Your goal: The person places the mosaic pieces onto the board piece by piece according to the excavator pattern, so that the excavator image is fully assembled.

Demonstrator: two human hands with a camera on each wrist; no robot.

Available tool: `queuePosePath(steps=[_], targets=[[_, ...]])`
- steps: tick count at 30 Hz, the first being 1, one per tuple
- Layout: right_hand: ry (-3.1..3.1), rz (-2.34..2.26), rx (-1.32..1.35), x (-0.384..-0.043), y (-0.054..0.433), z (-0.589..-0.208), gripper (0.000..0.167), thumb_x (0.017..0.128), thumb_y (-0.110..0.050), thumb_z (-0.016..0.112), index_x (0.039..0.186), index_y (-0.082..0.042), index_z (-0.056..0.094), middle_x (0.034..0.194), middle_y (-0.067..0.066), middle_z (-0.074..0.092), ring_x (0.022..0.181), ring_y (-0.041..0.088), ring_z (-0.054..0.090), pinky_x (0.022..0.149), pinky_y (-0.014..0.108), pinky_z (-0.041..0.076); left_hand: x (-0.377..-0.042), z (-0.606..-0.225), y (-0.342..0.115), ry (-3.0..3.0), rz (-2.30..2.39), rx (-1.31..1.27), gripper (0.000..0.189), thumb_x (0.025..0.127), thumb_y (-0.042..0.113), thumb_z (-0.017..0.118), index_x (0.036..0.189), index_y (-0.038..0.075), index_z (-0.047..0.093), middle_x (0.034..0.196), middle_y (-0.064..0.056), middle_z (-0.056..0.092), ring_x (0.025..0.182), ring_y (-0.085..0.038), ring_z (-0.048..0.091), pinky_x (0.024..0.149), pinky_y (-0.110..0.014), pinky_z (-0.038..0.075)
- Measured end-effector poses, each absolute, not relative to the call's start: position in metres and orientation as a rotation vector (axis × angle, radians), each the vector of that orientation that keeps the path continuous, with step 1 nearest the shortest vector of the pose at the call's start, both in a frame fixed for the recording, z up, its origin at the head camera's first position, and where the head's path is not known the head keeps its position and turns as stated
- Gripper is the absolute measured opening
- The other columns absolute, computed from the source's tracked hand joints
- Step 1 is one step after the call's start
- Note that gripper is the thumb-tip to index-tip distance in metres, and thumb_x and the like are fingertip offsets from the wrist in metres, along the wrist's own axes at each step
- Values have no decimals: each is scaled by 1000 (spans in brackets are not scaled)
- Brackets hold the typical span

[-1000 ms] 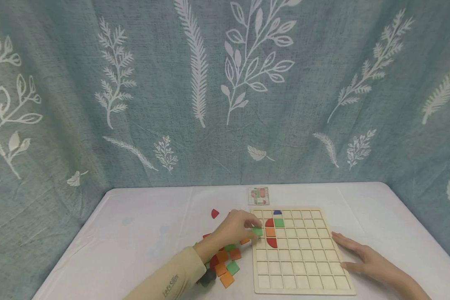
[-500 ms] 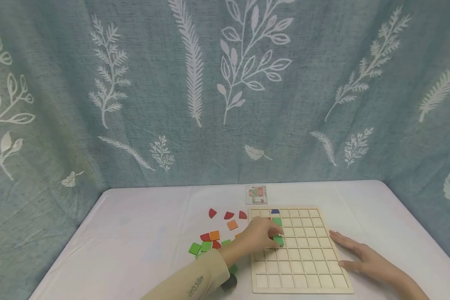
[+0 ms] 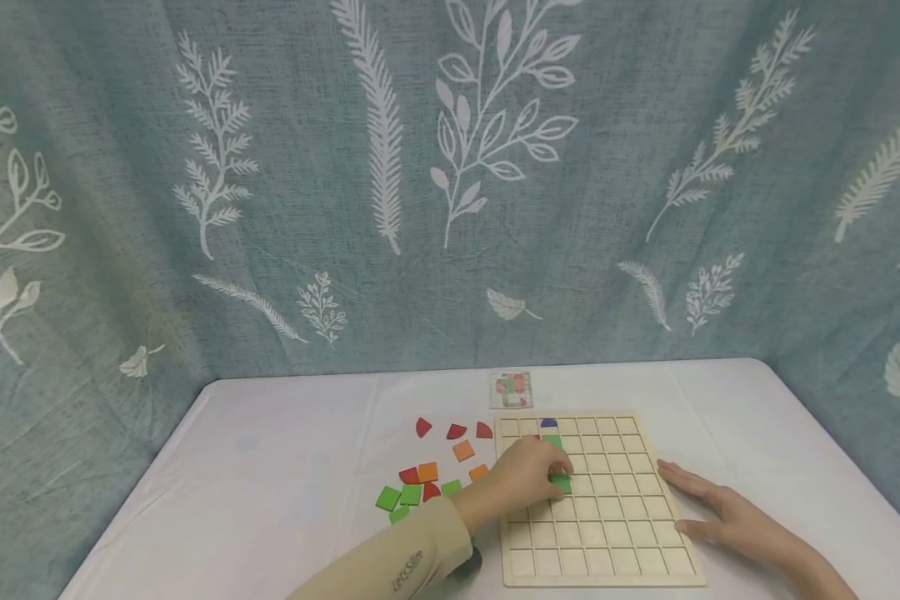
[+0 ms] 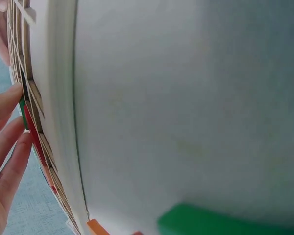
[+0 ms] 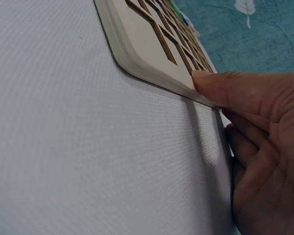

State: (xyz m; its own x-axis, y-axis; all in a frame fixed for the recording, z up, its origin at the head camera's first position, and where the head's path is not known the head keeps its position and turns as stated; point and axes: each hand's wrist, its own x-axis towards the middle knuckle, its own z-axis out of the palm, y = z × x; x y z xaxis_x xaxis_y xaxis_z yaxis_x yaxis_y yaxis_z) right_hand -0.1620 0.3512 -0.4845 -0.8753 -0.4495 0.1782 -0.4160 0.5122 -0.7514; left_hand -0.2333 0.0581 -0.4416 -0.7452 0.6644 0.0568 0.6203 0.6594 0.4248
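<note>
The left hand (image 3: 521, 477) pinches a green square tile (image 3: 562, 483) over the grid of the wooden board (image 3: 613, 533). In the left wrist view, the thumb and fingers hold the green tile's edges beside a red piece (image 4: 33, 129). Another green square (image 3: 552, 441) sits in a cell just beyond the fingers, and a blue half-round piece (image 3: 548, 422) lies in the top row. The hand covers most of the other pieces on the board. The right hand (image 3: 735, 517) rests along the board's right edge with fingers extended; in the right wrist view its thumb (image 5: 220, 88) touches the rim.
Loose red, orange and green tiles, among them a red quarter-round (image 3: 423, 427) and a green square (image 3: 388, 498), lie left of the board on the white tabletop (image 3: 270, 475). Behind the board is a pattern card (image 3: 511, 390). A patterned curtain (image 3: 420, 208) hangs behind.
The left hand has carried the green tile rightward from the board's left edge to the third column, below the orange-row level. The right hand stays at the board's edge.
</note>
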Motion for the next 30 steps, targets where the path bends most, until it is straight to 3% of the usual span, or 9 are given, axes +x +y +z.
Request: queuePosePath(steps=[12, 22, 30], targets=[[2698, -1312, -739, -162, 352, -485, 63, 83, -16, 65, 136, 5, 38, 137, -32, 23, 122, -25, 16, 88, -6, 14, -229, -441, 62, 2813, 440, 1135, 19, 75, 19, 77, 93, 18, 72, 85, 9, 69, 75, 0, 58, 65, -14, 45], [2728, -1297, -786, -160, 352, -486, 62, 83, -14, 65, 136, 4, 38, 138, -32, 23, 123, -24, 16, 89, -5, 14, -242, -440, 42, 2610, 937, 958, 22, 77, 21, 74, 98, 15, 71, 93, 5, 70, 80, -3, 63, 69, -16, 46], [2696, -1309, -750, -161, 351, -484, 63, 84, -15, 64, 136, 7, 36, 137, -33, 23, 122, -25, 16, 88, -6, 14, -253, -431, -3, 2372, 1392, 682, 27, 77, 17, 74, 104, 10, 70, 101, -3, 69, 90, -14, 65, 74, -25, 51]])
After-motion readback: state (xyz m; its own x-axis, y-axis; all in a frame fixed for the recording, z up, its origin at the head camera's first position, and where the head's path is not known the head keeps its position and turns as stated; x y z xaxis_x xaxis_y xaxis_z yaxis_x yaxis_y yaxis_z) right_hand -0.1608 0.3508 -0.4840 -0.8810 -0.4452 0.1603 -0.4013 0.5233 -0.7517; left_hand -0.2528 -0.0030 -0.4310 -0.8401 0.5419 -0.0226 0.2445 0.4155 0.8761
